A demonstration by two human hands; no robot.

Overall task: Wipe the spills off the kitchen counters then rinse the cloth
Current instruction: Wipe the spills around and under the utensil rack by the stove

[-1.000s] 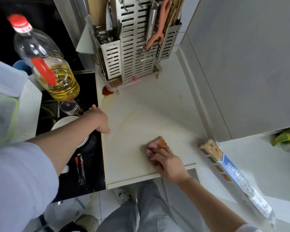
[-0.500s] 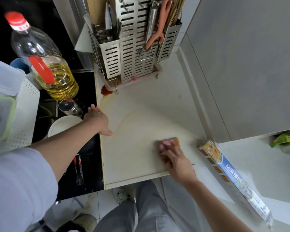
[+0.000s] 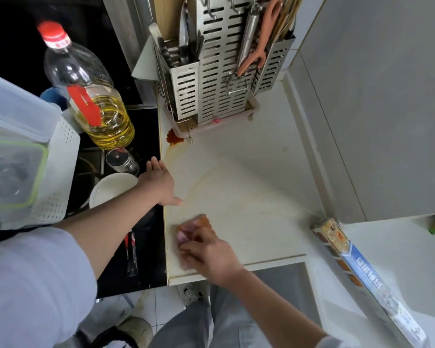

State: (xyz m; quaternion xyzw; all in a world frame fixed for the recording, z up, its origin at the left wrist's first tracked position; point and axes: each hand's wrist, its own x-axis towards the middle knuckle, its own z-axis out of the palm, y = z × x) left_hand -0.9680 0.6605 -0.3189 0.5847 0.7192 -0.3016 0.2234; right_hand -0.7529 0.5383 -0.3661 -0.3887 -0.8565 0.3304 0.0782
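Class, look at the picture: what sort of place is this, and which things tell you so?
Most likely a home kitchen: a cooking oil bottle beside a black hob, a steel utensil rack, and a stained white counter being wiped.

Soft, even daylight lit the pale counter (image 3: 249, 184), brightest at the right, and cast only faint shadows. At the far left the stove (image 3: 136, 247) area fell into near black. The oil bottle (image 3: 86, 91) and the steel utensil rack (image 3: 219, 71) caught small glints. Motion blur smeared the right hand (image 3: 211, 257) and the cloth (image 3: 194, 229) under it; the left hand (image 3: 158, 179) was sharper. Wide-angle distortion bowed the edges, and the near sleeve (image 3: 30, 285) was out of focus.
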